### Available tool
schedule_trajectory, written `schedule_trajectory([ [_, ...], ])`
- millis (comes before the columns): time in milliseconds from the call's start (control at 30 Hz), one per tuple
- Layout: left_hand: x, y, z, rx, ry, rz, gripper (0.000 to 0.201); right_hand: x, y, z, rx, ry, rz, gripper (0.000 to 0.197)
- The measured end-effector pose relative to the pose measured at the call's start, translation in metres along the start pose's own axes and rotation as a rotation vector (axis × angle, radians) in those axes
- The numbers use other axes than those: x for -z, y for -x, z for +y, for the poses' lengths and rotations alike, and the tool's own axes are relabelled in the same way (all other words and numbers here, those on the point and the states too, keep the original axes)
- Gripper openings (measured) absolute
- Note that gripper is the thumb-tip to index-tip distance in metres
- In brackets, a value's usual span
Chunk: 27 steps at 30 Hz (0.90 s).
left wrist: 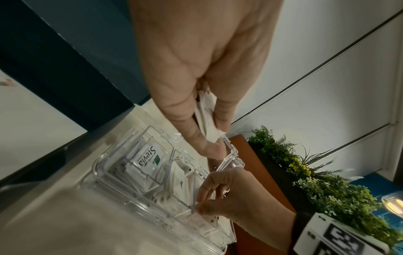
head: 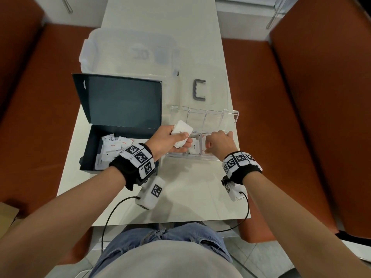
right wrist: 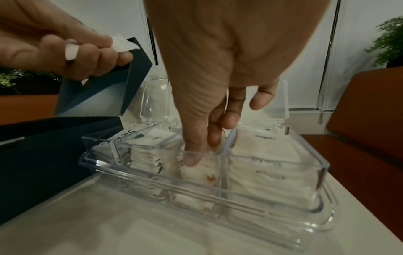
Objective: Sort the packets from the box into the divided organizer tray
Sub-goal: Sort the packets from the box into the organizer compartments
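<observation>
Both hands work over the clear plastic divided organizer tray (head: 202, 156) on the counter: right hand (right wrist: 209, 96) pinches a white packet (right wrist: 201, 170) into the middle compartment, left hand (head: 167, 141) grips white packets (head: 181, 130).

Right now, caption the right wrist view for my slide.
Right hand tucks a packet into the clear organizer tray's middle compartment.

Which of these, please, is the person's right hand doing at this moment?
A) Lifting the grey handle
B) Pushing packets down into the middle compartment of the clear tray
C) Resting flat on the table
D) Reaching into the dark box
B: in the right wrist view the right hand has thumb and fingers pinching packets inside the middle compartment of the clear tray, while the left hand holds other packets.
</observation>
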State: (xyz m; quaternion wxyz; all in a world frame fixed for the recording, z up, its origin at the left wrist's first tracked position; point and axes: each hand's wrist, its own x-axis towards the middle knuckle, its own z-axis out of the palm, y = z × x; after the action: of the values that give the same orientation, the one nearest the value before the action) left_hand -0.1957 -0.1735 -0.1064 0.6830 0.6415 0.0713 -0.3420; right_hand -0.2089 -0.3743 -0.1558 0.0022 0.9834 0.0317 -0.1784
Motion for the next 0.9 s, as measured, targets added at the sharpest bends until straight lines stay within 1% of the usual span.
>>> schedule_trajectory([
  [200, 0.000, 0.001, 0.003, 0.002, -0.017, 0.005, 0.004, 0.003, -0.001, -0.003, 0.042, 0.034, -0.032, 0.012],
  [333, -0.002, 0.001, 0.005, 0.006, -0.008, 0.004, 0.003, 0.006, 0.000, -0.002, 0.041, 0.014, -0.045, 0.015],
  [433, -0.002, 0.002, 0.006, 0.020, 0.030, -0.008, 0.011, 0.011, 0.004, 0.006, 0.017, -0.059, -0.029, 0.015],
  [500, -0.003, 0.003, 0.008, 0.036, 0.084, -0.020, 0.016, 0.016, 0.007, 0.012, -0.018, -0.145, 0.029, 0.011],
  [600, -0.004, 0.003, 0.012, 0.095, 0.223, -0.023, 0.022, 0.030, 0.014, 0.018, -0.094, -0.365, 0.136, 0.010],
  [667, -0.005, 0.003, 0.015, 0.119, 0.291, -0.035, 0.029, 0.040, 0.018, 0.017, -0.098, -0.545, 0.202, 0.007],
  [733, -0.006, 0.004, 0.016, 0.111, 0.295, -0.055, 0.032, 0.049, 0.023, 0.011, -0.069, -0.718, 0.273, 0.003],
  [800, -0.008, 0.004, 0.015, 0.083, 0.262, -0.073, 0.032, 0.058, 0.026, 0.000, -0.036, -0.830, 0.302, 0.013],
  [900, -0.009, 0.002, 0.012, 0.026, 0.217, -0.100, 0.031, 0.065, 0.025, -0.014, -0.020, -0.943, 0.238, 0.027],
])
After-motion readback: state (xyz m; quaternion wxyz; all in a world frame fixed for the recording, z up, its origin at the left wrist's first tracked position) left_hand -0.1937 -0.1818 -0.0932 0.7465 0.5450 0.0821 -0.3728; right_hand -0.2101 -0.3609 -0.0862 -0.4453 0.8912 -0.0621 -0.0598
